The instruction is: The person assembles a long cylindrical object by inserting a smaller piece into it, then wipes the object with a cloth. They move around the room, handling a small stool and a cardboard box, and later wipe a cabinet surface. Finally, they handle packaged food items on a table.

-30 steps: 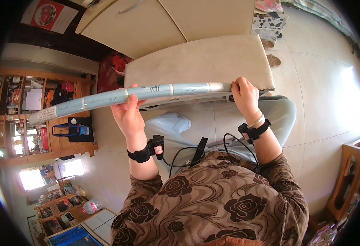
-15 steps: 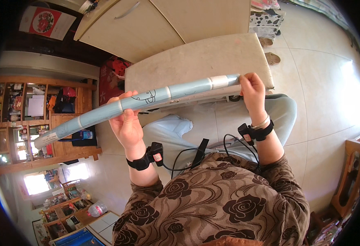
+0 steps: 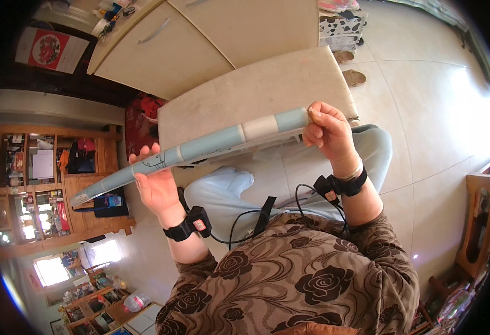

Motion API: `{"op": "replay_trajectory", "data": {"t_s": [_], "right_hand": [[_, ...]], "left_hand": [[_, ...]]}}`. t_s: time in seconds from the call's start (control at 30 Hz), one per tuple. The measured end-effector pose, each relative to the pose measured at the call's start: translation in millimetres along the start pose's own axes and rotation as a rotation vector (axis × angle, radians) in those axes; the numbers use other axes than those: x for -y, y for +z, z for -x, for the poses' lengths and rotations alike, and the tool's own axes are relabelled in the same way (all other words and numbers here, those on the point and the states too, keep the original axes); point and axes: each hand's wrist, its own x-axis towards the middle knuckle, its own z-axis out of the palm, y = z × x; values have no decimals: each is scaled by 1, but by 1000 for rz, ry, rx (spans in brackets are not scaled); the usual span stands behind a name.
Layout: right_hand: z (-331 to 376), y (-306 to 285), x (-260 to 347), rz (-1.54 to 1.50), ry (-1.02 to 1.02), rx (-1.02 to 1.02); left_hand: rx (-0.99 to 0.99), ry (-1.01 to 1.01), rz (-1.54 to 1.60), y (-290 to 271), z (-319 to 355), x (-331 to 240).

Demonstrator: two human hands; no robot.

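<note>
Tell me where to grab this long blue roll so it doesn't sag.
Probably as it is held now: the right hand at one end of the blue roll and the left hand cupping it from below nearer the middle. It is long, thin and slanted, with its far left end overhanging.

- A beige worktop [image 3: 256,89] stands ahead.
- Pale cabinet doors [image 3: 200,39] lie beyond its far edge.
- A sandal [image 3: 354,78] rests on the tiled floor [image 3: 423,111] beside its right corner.
- Wooden shelves [image 3: 38,184] stand left.

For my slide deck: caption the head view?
Left hand and right hand hold a long blue-and-white roll above a beige table.
</note>
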Motion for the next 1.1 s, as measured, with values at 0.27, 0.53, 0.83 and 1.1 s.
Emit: {"op": "replay_trajectory", "data": {"t_s": [0.27, 0.53, 0.83, 1.1], "right_hand": [[15, 51, -41, 157, 154, 262], [8, 66, -30, 975, -580, 470], [23, 92, -58, 1147, -769, 701], [34, 105, -65, 1287, -527, 791]], "left_hand": [[-288, 9, -51, 49, -5, 26], [-575, -126, -124, 56, -14, 20], [-635, -511, -40, 4, 20, 44], [-651, -679, 77, -23, 47, 74]]}}
